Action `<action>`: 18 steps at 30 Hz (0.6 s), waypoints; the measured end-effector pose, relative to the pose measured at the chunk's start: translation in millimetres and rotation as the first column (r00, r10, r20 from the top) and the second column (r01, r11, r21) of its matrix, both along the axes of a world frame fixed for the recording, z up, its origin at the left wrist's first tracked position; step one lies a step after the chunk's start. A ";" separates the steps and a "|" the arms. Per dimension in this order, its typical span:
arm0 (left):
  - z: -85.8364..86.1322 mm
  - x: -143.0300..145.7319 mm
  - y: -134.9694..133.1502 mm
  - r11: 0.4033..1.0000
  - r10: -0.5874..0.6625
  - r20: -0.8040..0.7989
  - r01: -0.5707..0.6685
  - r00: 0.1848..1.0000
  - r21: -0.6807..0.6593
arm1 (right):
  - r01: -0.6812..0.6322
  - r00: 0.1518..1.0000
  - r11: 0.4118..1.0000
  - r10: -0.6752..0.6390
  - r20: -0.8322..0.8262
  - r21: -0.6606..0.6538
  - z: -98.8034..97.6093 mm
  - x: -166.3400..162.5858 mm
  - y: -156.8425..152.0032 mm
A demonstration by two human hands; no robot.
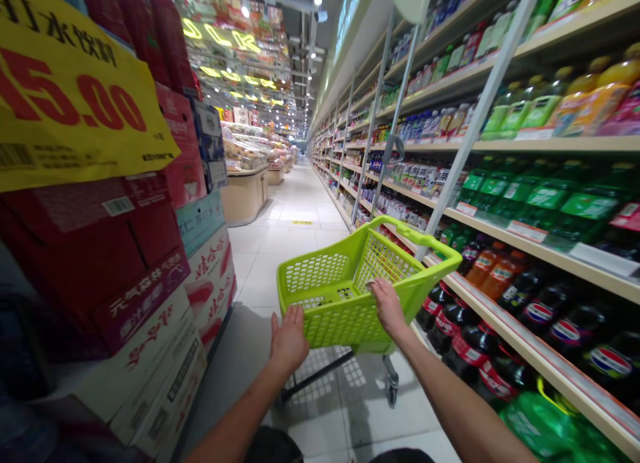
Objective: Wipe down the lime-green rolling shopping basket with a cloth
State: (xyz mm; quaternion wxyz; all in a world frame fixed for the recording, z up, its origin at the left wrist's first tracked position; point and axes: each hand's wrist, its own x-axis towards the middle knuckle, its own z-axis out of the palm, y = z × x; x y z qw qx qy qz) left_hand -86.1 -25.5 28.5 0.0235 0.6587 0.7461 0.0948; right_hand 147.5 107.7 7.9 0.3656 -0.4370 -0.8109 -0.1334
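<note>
A lime-green shopping cart [330, 326] stands crosswise in front of me, its plastic basket perforated and its handle [417, 235] to the right. My left hand [291, 340] lies against the near side by the left corner, fingers stretched up to the rim and thumb apart. Further right, my right hand [387, 306] is closed over the near rim, with its fingertips pointing into the basket. No goods show inside the basket. Below it, a grey caster wheel [391, 388] rests on the tiles.
Shelves of drink bottles [555, 196] line the right side, close to the cart handle. Stacked drink cartons [135, 276] with a yellow price sign [75, 96] stand close on the left. A tiled aisle [300, 210] runs ahead past rounded display counters [245, 195].
</note>
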 end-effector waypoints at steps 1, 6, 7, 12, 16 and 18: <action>0.7 6.4 -1.6 1.000 -0.009 0.011 0.009 1.000 -0.012 | -0.041 0.999 0.999 0.041 -0.017 -0.009 -3.9 -10.5 -3.3; 1.3 26.3 -5.5 0.984 -0.174 0.069 0.176 0.982 -0.020 | -0.206 0.976 0.978 0.202 -0.083 -0.043 -20.6 -51.6 -25.7; 1.0 24.5 -4.6 0.977 -0.209 0.070 0.211 0.975 -0.021 | -0.215 0.973 0.975 0.210 -0.091 -0.053 -20.4 -50.1 -27.6; -7.5 4.5 6.2 0.978 -0.207 -0.045 0.205 0.977 -0.045 | -0.179 0.976 0.978 0.162 -0.143 -0.110 -11.9 -21.5 -30.6; -19.1 17.6 7.4 0.964 -0.263 -0.082 0.259 0.961 -0.054 | -0.194 0.965 0.975 0.170 -0.199 -0.108 -19.5 -27.1 -50.7; -21.7 30.1 5.0 0.958 -0.287 -0.068 0.285 0.956 -0.033 | -0.216 0.959 0.972 0.193 -0.208 -0.094 -25.4 -33.2 -66.0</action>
